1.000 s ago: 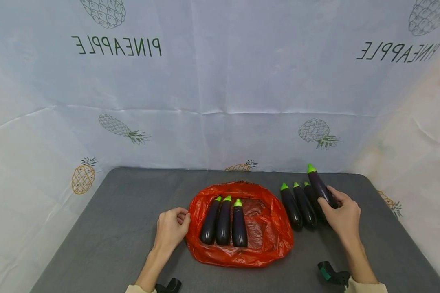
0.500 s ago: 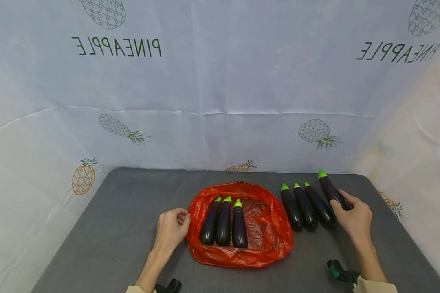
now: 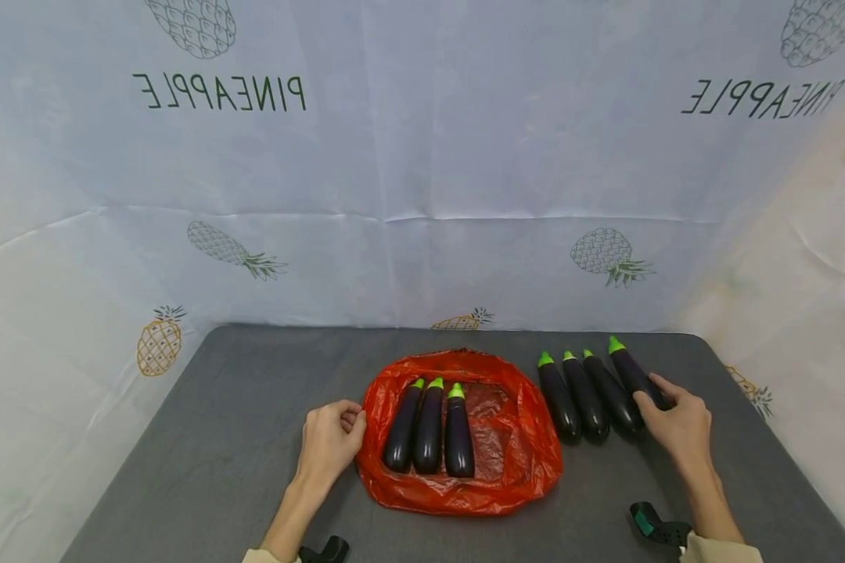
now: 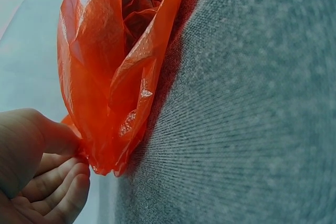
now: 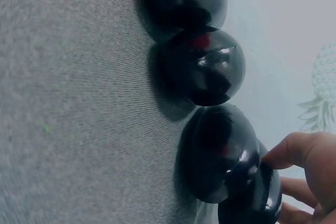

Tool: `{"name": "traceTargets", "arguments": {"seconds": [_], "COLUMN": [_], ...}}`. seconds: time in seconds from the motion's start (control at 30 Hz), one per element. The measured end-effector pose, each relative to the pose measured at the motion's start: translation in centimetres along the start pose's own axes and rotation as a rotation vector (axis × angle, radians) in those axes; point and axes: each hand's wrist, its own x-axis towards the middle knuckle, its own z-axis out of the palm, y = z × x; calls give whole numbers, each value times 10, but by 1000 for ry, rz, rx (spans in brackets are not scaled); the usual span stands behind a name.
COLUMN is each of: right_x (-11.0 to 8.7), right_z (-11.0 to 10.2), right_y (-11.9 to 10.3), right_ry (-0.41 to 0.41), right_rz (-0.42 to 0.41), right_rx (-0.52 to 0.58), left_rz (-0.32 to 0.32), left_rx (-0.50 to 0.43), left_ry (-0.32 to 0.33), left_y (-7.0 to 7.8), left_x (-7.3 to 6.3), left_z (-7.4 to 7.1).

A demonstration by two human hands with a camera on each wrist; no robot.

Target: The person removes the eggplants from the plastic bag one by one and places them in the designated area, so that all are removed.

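Red, crinkled and shiny, the plastic bag (image 3: 458, 500) sits near the middle of the dark grey table (image 3: 253, 422), its mouth open upward, and through the head camera I count three eggplants (image 3: 429, 430) lying side by side inside, green ends away from the person. I see the left hand (image 3: 329, 439) at the bag's left edge; from its wrist camera, thumb and fingers pinch a gathered bit of the plastic. Just right of the bag, three loose eggplants (image 3: 587, 399) lie in a slanted row on the table. At the row's right end, the right hand (image 3: 679, 426) grips another eggplant (image 3: 632, 369) with the thumb on one side and the fingers on the other; I cannot tell whether its underside touches the table. Behind, my view fills with a pale cloth (image 3: 422, 156) printed with pineapple drawings (image 3: 602, 250). On it I read PINEAPPLE twice, reversed as in a mirror: the left lettering (image 3: 220, 92) in full, and the right lettering (image 3: 764, 99) slanting near the picture's edge. Black devices (image 3: 658, 530) sit by both cream cuffs (image 3: 721, 551).
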Motion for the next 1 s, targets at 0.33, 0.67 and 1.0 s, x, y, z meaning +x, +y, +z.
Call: {"name": "traceTargets", "arguments": {"seconds": [0.33, 0.67, 1.0], "right_x": [-2, -2, -1], "right_z": [2, 2, 1], "right_y": [3, 7, 9], "right_ry": [-86, -123, -141], "right_rz": [72, 80, 87], "right_rx": [20, -5, 7], "left_rz": [-6, 6, 0], "left_rx": [-16, -14, -23], "left_ry": [2, 12, 7], "left_y": [-2, -1, -2], "left_x": [-1, -1, -1], "left_z": [0, -1, -1]}}
